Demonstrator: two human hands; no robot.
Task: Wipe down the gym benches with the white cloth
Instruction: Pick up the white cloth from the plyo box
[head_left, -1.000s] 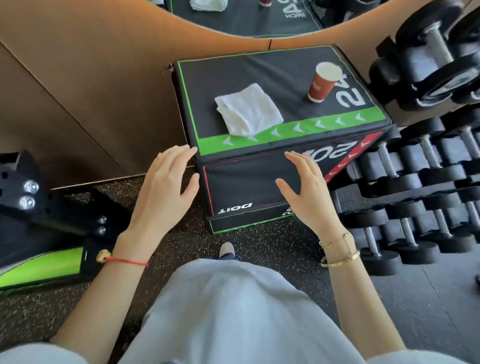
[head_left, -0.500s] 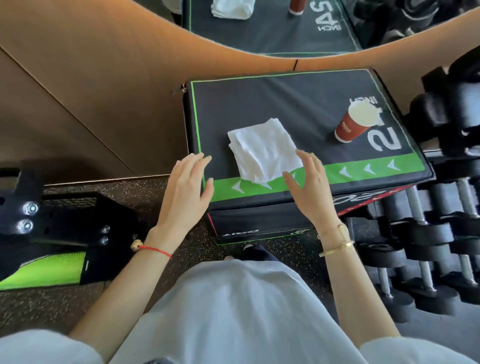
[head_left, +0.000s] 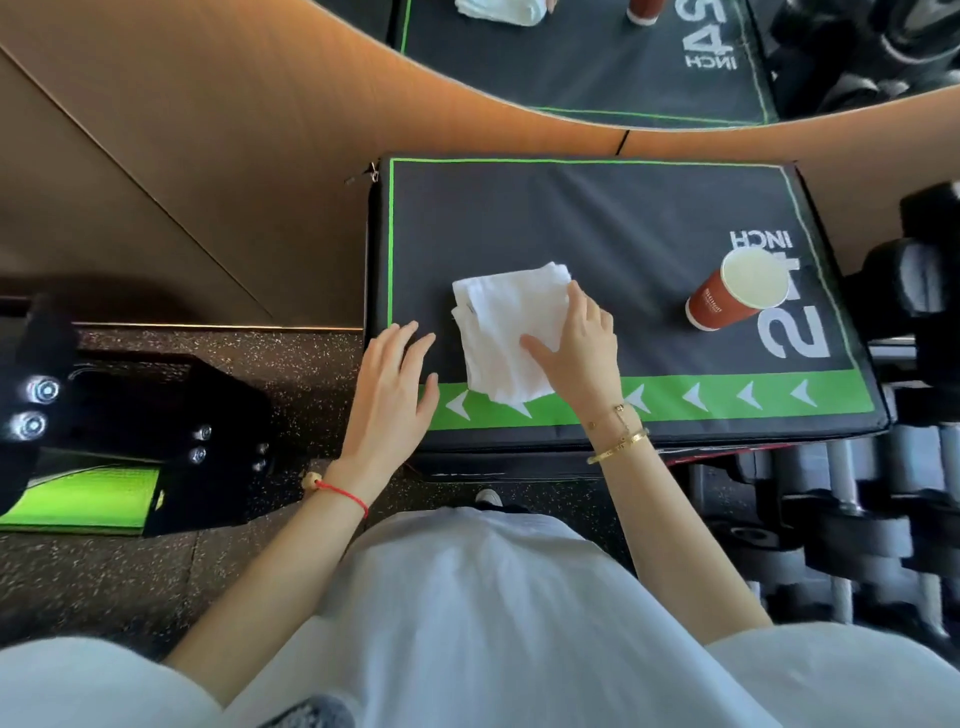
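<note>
I see the right hand (head_left: 576, 348) flat, fingers spread, on the folded white cloth (head_left: 506, 332); left hand (head_left: 389, 395) spread open at the surface (head_left: 623, 228) corner.

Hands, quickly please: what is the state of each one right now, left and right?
Left hand: open, fingers straight, at the near left corner of the black box, holding nothing.
Right hand: open, resting on the white cloth.

The person wears a loose white top (head_left: 467, 623) with short sleeves, both forearms bare. A thin red string bracelet (head_left: 345, 493) with a small pale bead circles the left wrist. The right wrist carries a gold bangle (head_left: 618, 446) and a finer gold chain (head_left: 608, 415). A light shoe toe (head_left: 488, 498) shows below.
</note>
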